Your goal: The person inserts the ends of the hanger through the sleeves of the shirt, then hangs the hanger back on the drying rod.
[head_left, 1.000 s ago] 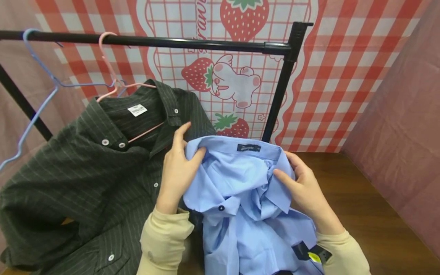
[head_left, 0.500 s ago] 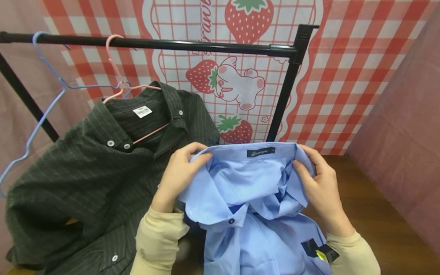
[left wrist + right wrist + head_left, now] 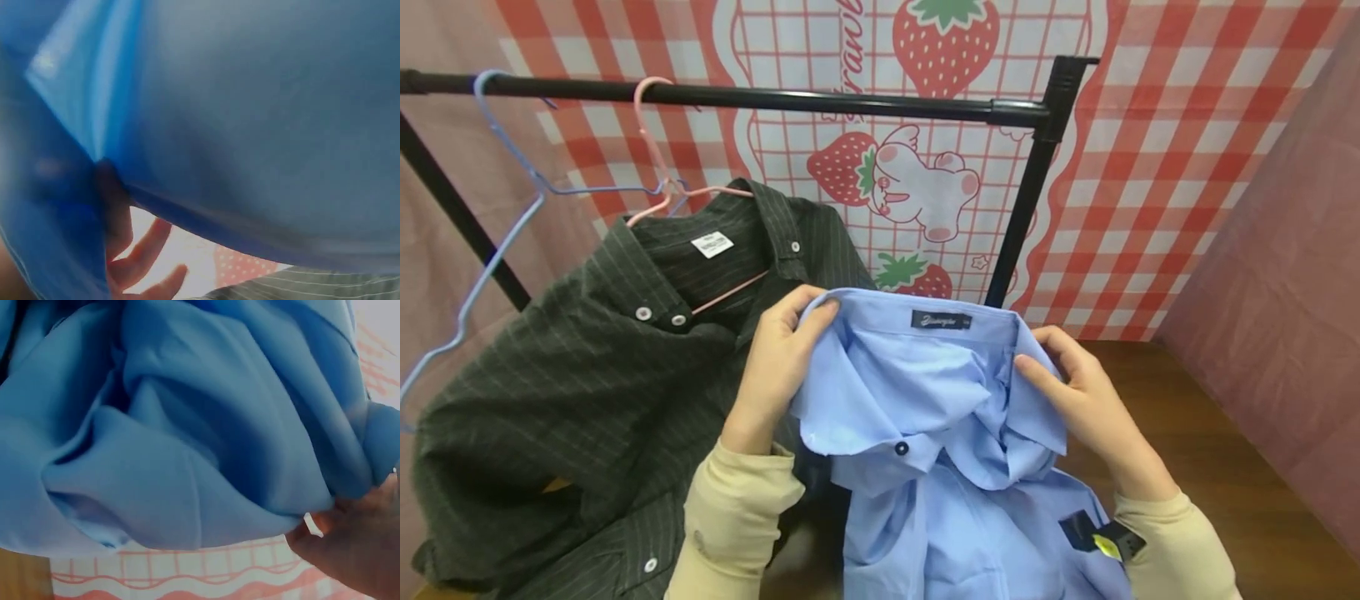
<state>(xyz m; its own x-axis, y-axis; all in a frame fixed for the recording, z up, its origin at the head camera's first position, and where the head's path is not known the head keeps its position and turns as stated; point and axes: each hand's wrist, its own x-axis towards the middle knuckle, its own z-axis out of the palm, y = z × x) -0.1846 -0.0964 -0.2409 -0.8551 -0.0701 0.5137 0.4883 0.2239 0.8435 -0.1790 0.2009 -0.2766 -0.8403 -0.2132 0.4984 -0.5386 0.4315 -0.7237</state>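
Observation:
A light blue shirt [image 3: 917,392] hangs between both hands in the head view, its collar spread and the dark neck label facing up. The left hand [image 3: 775,358] pinches the collar's left side between thumb and fingers. On the right side of the collar, the right hand [image 3: 1090,400] grips the cloth, thumb on the inner face. The left wrist view is mostly filled by the blue shirt [image 3: 250,125], with fingers [image 3: 147,247] at its edge. Bunched folds of the shirt [image 3: 175,437] fill the right wrist view, and the right hand [image 3: 356,537] holds their lower right edge.
A dark striped shirt [image 3: 625,400] hangs on a pink hanger [image 3: 651,142] at the left, beside a bare blue hanger [image 3: 512,233]. Both hang from a black rail [image 3: 820,102] whose upright [image 3: 1026,217] stands behind the blue shirt. A brown wooden surface [image 3: 1210,450] lies to the right.
The left hand's fingers have closed onto the collar. The blue shirt first shifted right and down with its collar stretched wider, then came back up and left.

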